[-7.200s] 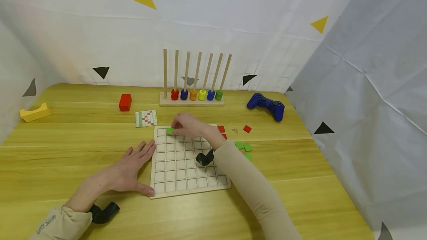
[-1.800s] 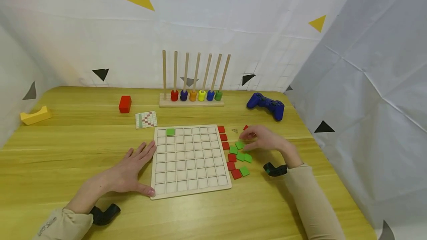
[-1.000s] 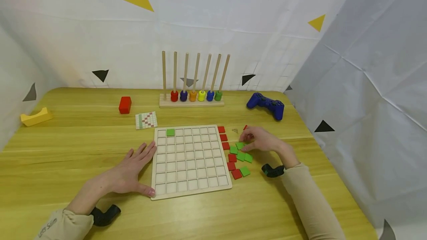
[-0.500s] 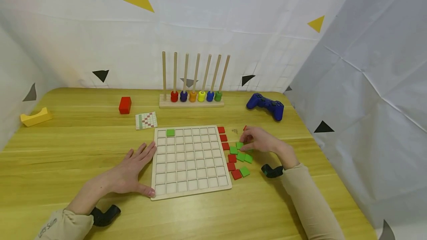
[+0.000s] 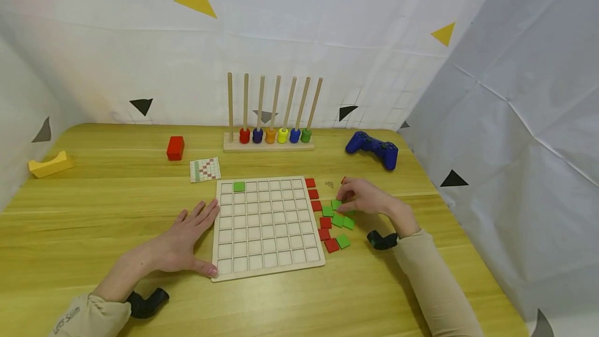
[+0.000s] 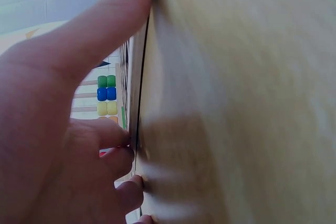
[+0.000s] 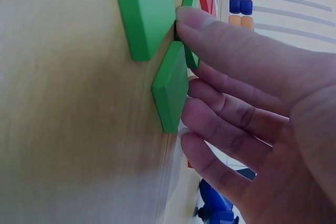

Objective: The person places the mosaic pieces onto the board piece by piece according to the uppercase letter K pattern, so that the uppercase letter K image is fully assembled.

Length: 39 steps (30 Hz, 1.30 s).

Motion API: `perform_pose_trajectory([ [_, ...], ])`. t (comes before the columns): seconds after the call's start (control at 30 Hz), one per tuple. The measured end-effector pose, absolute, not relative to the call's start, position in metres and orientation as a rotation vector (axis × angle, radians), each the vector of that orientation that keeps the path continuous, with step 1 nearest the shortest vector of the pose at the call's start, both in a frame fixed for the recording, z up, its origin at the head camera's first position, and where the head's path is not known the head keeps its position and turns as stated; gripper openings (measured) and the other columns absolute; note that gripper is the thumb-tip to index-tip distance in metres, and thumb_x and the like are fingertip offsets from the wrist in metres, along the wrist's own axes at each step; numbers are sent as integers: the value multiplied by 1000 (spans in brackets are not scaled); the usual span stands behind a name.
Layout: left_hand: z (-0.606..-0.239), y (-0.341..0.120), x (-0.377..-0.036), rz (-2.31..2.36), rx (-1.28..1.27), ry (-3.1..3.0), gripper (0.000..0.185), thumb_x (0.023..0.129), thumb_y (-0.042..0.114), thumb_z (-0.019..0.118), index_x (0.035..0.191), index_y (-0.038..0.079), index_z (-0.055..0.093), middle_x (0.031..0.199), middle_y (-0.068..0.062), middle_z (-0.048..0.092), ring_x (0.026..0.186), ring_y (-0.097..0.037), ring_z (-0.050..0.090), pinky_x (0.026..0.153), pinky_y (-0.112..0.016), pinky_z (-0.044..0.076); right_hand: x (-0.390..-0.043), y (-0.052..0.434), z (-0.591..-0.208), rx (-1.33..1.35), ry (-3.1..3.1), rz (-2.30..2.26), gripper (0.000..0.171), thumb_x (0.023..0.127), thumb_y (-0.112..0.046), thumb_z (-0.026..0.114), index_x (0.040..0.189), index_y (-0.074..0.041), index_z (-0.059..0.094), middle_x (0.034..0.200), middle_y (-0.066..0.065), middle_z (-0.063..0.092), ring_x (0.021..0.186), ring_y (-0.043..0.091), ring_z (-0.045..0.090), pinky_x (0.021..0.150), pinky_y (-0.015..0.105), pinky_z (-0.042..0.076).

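Note:
My left hand (image 5: 180, 243) lies flat with spread fingers along the left edge of a pale wooden grid board (image 5: 220, 274), its thumb at the near corner. One green tile (image 5: 239, 186) sits in the board's top row, second square from the left. To the right of the board my right hand (image 5: 367, 196) bends over loose tiles. Its thumb and index finger pinch a green tile (image 7: 190, 53) that lies on the table. Another green tile (image 7: 172, 85) lies under the curled fingers. A red tile (image 5: 343, 180) is partly hidden behind that hand.
Several loose red tiles (image 5: 325, 222) and green tiles (image 5: 343, 241) lie beside the board. Behind it are a small pattern card (image 5: 205, 170), a red block (image 5: 175, 148), a bead rack (image 5: 269, 147) and a blue game controller (image 5: 373, 148). A yellow block (image 5: 50, 164) stands far left.
My right hand has left the green tile in the board's top row and moved right to the loose tiles, where it has shifted only slightly since. My left hand has stayed put.

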State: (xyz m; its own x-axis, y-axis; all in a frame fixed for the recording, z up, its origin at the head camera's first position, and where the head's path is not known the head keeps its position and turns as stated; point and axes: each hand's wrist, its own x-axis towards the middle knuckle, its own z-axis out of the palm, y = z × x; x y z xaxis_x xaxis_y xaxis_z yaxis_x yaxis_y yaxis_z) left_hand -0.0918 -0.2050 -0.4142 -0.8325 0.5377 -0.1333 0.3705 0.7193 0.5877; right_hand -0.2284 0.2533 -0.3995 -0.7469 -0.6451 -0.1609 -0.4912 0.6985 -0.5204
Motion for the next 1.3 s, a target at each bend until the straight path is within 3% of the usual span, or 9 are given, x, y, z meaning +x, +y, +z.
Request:
perform_pose_trajectory([
  [0.63, -414, -205, -92, 790, 710, 2644, 134, 65, 69, 79, 159, -1, 13, 168, -19, 3, 151, -48, 0, 116, -70, 1, -228, 255, -398, -851, 2612, -705, 19, 88, -23, 79, 101, -12, 71, 93, -3, 69, 83, 11, 64, 75, 28, 54],
  [1.3, -415, -205, -92, 825, 719, 2615, 133, 67, 68, 79, 159, -1, 12, 167, -20, 3, 151, -49, -2, 115, -71, -1, -226, 226, -370, -929, 2648, -713, 25, 91, -27, 75, 109, -11, 73, 103, -1, 73, 94, 13, 68, 86, 35, 56],
])
